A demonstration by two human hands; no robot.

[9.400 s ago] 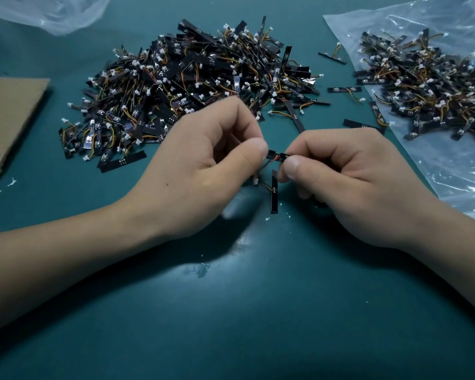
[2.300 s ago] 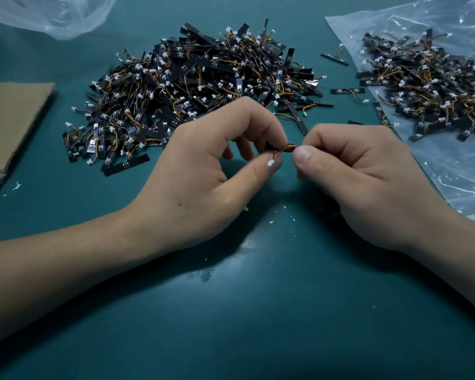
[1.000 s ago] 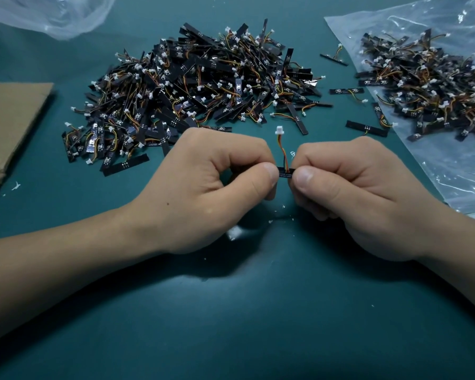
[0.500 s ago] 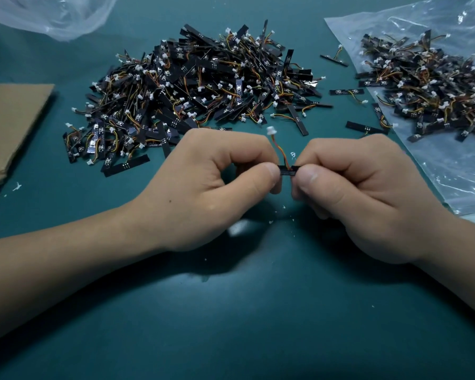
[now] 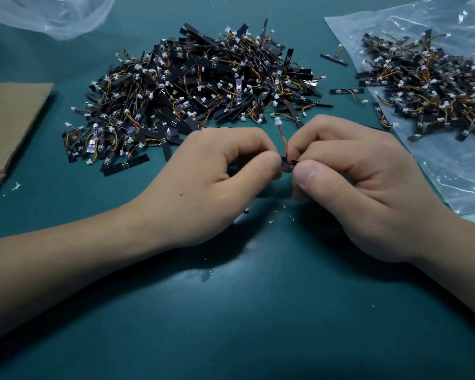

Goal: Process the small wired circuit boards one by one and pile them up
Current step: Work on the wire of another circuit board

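Both hands are curled tight and meet at the fingertips above the middle of the green table (image 5: 258, 325): the left hand (image 5: 203, 182) and the right hand (image 5: 368, 187) each pinch one end of a small black circuit board (image 5: 288, 163) between thumb and forefinger, so that only a short piece of it shows between them. Its orange and yellow wire (image 5: 283, 138) stands up from the board to a white connector (image 5: 277, 121) at the top. To the far right a clear plastic bag (image 5: 450, 165) lies flat with a heap of like boards (image 5: 433, 89) at its far end; I cannot tell whether they are inside the bag or lying on top of it. Straight beyond the hands a larger pile of boards (image 5: 192, 86) sits bare on the table, a tangle of black strips, coloured wires and white plugs. A few loose boards (image 5: 346, 91) lie between the pile and the bag. Another sheet of clear plastic (image 5: 52, 15) is bunched at the far left corner, and a flat piece of brown cardboard (image 5: 8, 124) lies at the left edge. White flecks (image 5: 271, 221) dot the table under the hands. The boards carry tiny white marks, too small to read.
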